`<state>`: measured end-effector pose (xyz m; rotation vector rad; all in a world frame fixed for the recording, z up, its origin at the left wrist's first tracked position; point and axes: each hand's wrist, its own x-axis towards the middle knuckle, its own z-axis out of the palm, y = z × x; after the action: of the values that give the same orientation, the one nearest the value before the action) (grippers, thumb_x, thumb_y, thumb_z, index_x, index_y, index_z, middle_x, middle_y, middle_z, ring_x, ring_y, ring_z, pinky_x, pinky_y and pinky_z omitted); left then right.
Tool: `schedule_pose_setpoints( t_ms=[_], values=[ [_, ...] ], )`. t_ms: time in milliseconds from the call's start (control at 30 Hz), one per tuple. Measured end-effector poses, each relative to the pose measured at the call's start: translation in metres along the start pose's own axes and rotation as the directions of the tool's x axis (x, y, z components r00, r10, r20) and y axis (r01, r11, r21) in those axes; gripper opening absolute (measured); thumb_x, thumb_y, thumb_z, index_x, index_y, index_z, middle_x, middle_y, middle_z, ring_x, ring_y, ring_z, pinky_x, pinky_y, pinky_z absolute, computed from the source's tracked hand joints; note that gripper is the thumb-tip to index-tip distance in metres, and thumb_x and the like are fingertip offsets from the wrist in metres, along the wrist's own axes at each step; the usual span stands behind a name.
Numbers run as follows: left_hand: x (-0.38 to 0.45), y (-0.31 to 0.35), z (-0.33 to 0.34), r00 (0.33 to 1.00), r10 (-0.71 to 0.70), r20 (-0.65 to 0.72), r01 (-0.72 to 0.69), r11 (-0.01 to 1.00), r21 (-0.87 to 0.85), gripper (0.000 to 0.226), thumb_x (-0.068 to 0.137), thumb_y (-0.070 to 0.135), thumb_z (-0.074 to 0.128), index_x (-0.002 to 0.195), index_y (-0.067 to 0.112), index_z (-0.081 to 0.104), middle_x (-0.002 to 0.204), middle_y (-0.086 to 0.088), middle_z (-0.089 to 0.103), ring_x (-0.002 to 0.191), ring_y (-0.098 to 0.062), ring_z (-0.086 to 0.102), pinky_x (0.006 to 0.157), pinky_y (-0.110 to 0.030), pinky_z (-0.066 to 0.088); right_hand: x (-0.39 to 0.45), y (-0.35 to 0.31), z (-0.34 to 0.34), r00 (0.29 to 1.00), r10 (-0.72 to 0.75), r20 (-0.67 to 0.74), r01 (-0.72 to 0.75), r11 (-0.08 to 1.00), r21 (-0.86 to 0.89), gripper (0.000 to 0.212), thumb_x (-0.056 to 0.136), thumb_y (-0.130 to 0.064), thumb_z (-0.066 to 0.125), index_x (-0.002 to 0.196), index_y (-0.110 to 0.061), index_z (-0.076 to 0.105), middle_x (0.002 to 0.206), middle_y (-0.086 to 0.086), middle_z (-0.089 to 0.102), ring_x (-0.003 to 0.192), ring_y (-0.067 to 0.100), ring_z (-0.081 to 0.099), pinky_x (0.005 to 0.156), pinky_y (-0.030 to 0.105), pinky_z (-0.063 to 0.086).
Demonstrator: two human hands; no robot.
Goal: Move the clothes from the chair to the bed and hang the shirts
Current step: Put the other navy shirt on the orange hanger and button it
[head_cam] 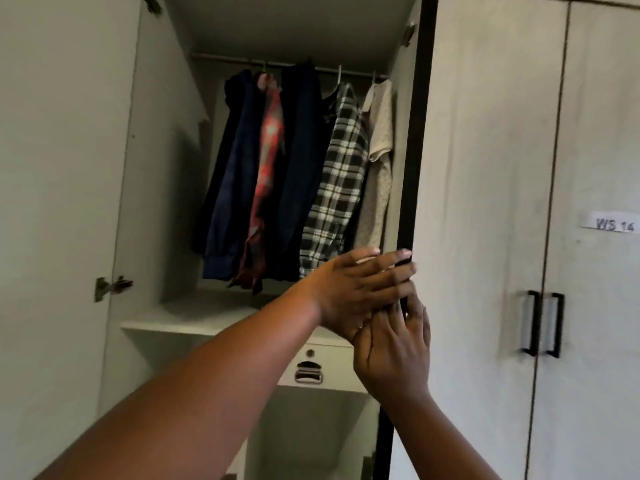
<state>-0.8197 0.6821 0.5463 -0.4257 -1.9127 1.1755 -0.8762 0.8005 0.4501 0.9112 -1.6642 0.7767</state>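
Open wardrobe [162, 168], pale inner walls. Hanging rail [221, 59] runs across the top of the compartment. On it, left to right: navy garment [232, 174], red plaid shirt [268, 174], dark navy garment [301, 161], black-and-white checked shirt [339, 181], beige shirt [379, 161]. Below them a pale shelf [194, 317]; a drawer [322, 368] sits under it.

Soft, dim daylight is cast from the right; the open pale grey wardrobe's interior [162, 168] is left in shadow above the hands. Fingertips [403, 252] are smeared by motion blur. Vertical lines are bowed at the edges.
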Motion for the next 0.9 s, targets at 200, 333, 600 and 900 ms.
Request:
schedule_pose_setpoints(
  t_ms=[200,333,600,900],
  values=[
    [-0.102,-0.038,0.026,0.972,-0.101,0.213,0.099,0.995,0.018,0.081,0.08,0.062,0.042,0.145,0.016,0.03,0.16,-0.005,0.026,0.15,-0.022,0.01,0.119,-0.043,0.006,0.009,-0.072,0.062,0.965,-0.14,0.22,0.18,0.968,-0.177,0.055,0.095,-0.042,0.034,0.139,-0.013,0.053,0.145,0.015,0.049,0.14,0.041,0.034,0.117,0.053,0.017],
    [-0.157,-0.045,0.055,0.909,-0.168,0.382,0.168,0.985,0.036,0.084,0.085,0.059,0.036,0.154,0.014,0.021,0.164,-0.006,0.006,0.15,-0.023,-0.008,0.116,-0.042,-0.015,0.023,-0.103,0.117,0.897,-0.133,0.421,0.241,0.947,-0.214,0.061,0.094,-0.049,0.027,0.139,-0.017,0.054,0.148,0.016,0.046,0.141,0.039,0.035,0.108,0.062,0.031],
    [-0.195,-0.056,0.109,0.801,-0.312,0.511,0.272,0.95,0.154,0.097,0.092,0.06,0.035,0.145,0.012,-0.031,0.148,-0.011,-0.045,0.135,-0.031,-0.042,0.109,-0.048,-0.026,0.039,-0.117,0.206,0.861,-0.173,0.477,0.301,0.931,-0.207,0.07,0.09,-0.061,0.028,0.139,-0.018,0.054,0.151,0.017,0.041,0.144,0.043,0.025,0.101,0.061,0.037],
    [-0.21,-0.065,0.166,0.713,-0.412,0.568,0.308,0.911,0.274,0.096,0.093,0.06,0.029,0.141,0.009,-0.035,0.142,-0.014,-0.049,0.133,-0.031,-0.044,0.113,-0.048,-0.022,0.053,-0.11,0.284,0.853,-0.27,0.446,0.395,0.893,-0.216,0.078,0.093,-0.065,0.018,0.153,-0.016,0.027,0.16,0.017,0.02,0.149,0.041,0.001,0.117,0.061,-0.003]
  ],
)
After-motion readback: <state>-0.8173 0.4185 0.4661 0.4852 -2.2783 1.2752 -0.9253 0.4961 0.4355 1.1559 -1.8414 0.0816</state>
